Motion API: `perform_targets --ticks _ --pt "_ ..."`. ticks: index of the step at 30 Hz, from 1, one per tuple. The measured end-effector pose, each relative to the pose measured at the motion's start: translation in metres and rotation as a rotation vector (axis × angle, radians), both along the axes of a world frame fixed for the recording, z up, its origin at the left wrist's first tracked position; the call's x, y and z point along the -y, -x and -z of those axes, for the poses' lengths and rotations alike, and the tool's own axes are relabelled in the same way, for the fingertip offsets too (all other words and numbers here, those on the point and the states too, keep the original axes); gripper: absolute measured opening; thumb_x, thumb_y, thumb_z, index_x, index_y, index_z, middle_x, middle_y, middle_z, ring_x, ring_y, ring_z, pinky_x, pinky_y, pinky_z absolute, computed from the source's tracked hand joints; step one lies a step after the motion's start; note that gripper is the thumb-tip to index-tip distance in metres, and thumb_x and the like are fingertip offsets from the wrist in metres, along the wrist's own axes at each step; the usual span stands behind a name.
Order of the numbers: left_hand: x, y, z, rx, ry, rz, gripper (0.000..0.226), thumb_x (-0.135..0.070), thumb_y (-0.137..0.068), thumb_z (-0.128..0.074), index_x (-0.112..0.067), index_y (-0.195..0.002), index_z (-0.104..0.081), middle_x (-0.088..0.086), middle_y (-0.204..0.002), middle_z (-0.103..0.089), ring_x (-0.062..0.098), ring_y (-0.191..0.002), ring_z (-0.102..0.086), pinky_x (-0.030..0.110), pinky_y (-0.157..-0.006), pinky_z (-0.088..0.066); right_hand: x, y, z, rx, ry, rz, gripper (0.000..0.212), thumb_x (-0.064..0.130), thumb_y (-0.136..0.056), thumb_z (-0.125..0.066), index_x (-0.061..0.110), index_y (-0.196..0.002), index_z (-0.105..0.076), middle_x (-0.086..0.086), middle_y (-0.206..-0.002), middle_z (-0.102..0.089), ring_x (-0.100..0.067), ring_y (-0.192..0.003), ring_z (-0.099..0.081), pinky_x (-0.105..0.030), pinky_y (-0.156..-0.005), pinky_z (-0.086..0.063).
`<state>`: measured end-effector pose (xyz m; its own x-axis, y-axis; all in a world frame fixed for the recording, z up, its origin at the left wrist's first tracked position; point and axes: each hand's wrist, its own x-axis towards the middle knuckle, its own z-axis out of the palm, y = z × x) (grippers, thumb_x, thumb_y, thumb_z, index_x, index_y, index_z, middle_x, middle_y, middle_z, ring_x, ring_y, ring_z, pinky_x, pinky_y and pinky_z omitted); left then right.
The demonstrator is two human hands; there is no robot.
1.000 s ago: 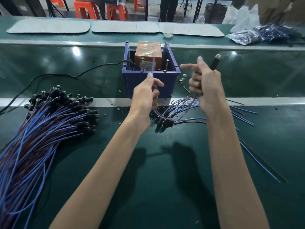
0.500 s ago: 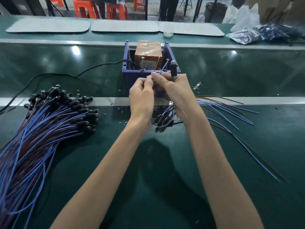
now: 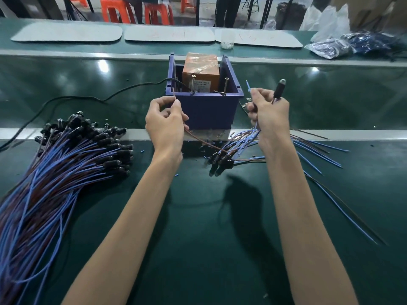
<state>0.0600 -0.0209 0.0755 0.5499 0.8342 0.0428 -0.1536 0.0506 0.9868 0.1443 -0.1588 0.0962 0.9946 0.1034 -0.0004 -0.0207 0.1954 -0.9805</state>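
Observation:
My left hand (image 3: 164,124) pinches the end of a brown wire (image 3: 199,139) that trails down to a small cluster of black-headed leads (image 3: 220,162) on the green bench. My right hand (image 3: 269,115) grips a black-headed lead (image 3: 279,88) sticking up past its fingers, and also pinches a blue wire end (image 3: 248,85). Both hands hover in front of a blue box (image 3: 207,111) that holds an orange-wrapped unit (image 3: 201,70) and upright metal pins.
A big bundle of blue and brown leads with black heads (image 3: 66,159) covers the bench's left side. Loose blue and brown wires (image 3: 319,155) fan out to the right. A black cable (image 3: 88,99) runs from the box leftward. Plastic bags (image 3: 343,44) lie at the far right.
My hands were together at the box front half a second ago; now they have drawn apart, the left holding the brown wire, the right holding the blue wire and black head.

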Motion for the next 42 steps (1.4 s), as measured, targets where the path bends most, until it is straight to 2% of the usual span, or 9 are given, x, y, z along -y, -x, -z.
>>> perform_targets --ticks 4,8,11,15,19,24,30,37,42 --pt "-0.009 -0.002 0.004 -0.025 -0.004 0.030 0.009 -0.013 -0.097 -0.055 -0.017 -0.092 -0.062 -0.003 -0.067 -0.067 0.002 -0.041 -0.050 0.018 -0.051 -0.044 0.001 -0.007 0.002 -0.037 0.044 -0.001 0.026 -0.003 -0.092 -0.042 0.012 -0.087 -0.063 0.002 -0.059 -0.063 -0.003 -0.043 -0.036 -0.013 -0.039 -0.027" --pt "-0.015 -0.005 0.008 -0.073 -0.108 0.067 0.027 -0.008 -0.099 -0.047 -0.011 -0.124 -0.059 -0.009 -0.086 -0.069 -0.004 -0.050 -0.054 0.017 -0.066 -0.047 -0.001 -0.009 0.007 -0.014 0.054 -0.061 0.026 -0.004 -0.092 -0.045 0.007 -0.106 -0.062 0.003 -0.065 -0.071 -0.005 -0.050 -0.044 -0.010 -0.042 -0.032" --pt "-0.016 -0.004 0.010 -0.085 -0.216 0.063 0.039 -0.006 -0.099 -0.044 -0.010 -0.138 -0.046 -0.012 -0.087 -0.070 -0.004 -0.050 -0.053 0.012 -0.066 -0.046 -0.002 -0.009 0.011 0.032 0.080 -0.060 0.025 -0.003 -0.093 -0.050 0.000 -0.115 -0.060 0.004 -0.064 -0.072 -0.002 -0.044 -0.050 -0.010 -0.046 -0.039" --pt "-0.020 -0.004 0.010 -0.092 -0.265 0.071 0.033 -0.006 -0.098 -0.048 -0.008 -0.129 -0.057 -0.012 -0.086 -0.071 -0.002 -0.047 -0.055 0.016 -0.065 -0.049 -0.003 -0.009 0.014 0.056 0.076 -0.047 0.023 -0.003 -0.091 -0.054 -0.004 -0.112 -0.063 0.004 -0.063 -0.071 -0.001 -0.042 -0.052 -0.011 -0.048 -0.041" --pt "-0.020 -0.003 0.011 -0.109 -0.223 0.101 0.029 -0.006 -0.096 -0.053 -0.006 -0.124 -0.061 -0.009 -0.084 -0.071 0.003 -0.048 -0.063 0.014 -0.055 -0.049 -0.003 -0.011 0.014 0.042 0.102 -0.047 0.022 -0.001 -0.092 -0.051 0.002 -0.108 -0.066 0.002 -0.071 -0.073 -0.001 -0.042 -0.048 -0.008 -0.044 -0.037" --pt "-0.021 -0.001 0.013 -0.127 -0.185 0.140 0.036 -0.008 -0.094 -0.059 -0.007 -0.130 -0.058 -0.007 -0.080 -0.072 0.010 -0.054 -0.069 0.025 -0.070 -0.058 -0.004 -0.009 0.014 0.027 0.136 -0.112 0.028 -0.003 -0.092 -0.048 0.007 -0.112 -0.065 -0.001 -0.081 -0.074 -0.002 -0.045 -0.048 -0.007 -0.042 -0.034" --pt "-0.019 -0.001 0.011 -0.110 -0.206 0.107 0.023 -0.007 -0.095 -0.056 -0.008 -0.117 -0.064 -0.005 -0.081 -0.072 0.008 -0.048 -0.066 0.014 -0.052 -0.048 -0.005 -0.008 0.015 0.040 0.134 -0.121 0.027 -0.001 -0.092 -0.049 0.010 -0.110 -0.066 0.001 -0.079 -0.075 -0.003 -0.045 -0.048 -0.007 -0.041 -0.034" --pt "-0.018 -0.001 0.012 -0.114 -0.194 0.153 0.020 -0.009 -0.096 -0.055 -0.017 -0.110 -0.067 -0.010 -0.084 -0.073 0.004 -0.049 -0.064 0.011 -0.052 -0.043 -0.005 -0.006 0.015 0.031 0.121 -0.141 0.027 0.000 -0.092 -0.049 0.012 -0.109 -0.067 0.001 -0.078 -0.075 -0.003 -0.045 -0.047 -0.007 -0.041 -0.033" --pt "-0.020 -0.002 0.012 -0.109 -0.180 0.180 0.020 -0.009 -0.096 -0.054 -0.019 -0.106 -0.068 -0.010 -0.084 -0.073 0.005 -0.047 -0.060 0.017 -0.061 -0.048 -0.005 -0.005 0.012 0.023 0.112 -0.148 0.028 -0.001 -0.093 -0.049 0.015 -0.103 -0.068 0.003 -0.074 -0.073 -0.003 -0.044 -0.044 -0.010 -0.039 -0.029"
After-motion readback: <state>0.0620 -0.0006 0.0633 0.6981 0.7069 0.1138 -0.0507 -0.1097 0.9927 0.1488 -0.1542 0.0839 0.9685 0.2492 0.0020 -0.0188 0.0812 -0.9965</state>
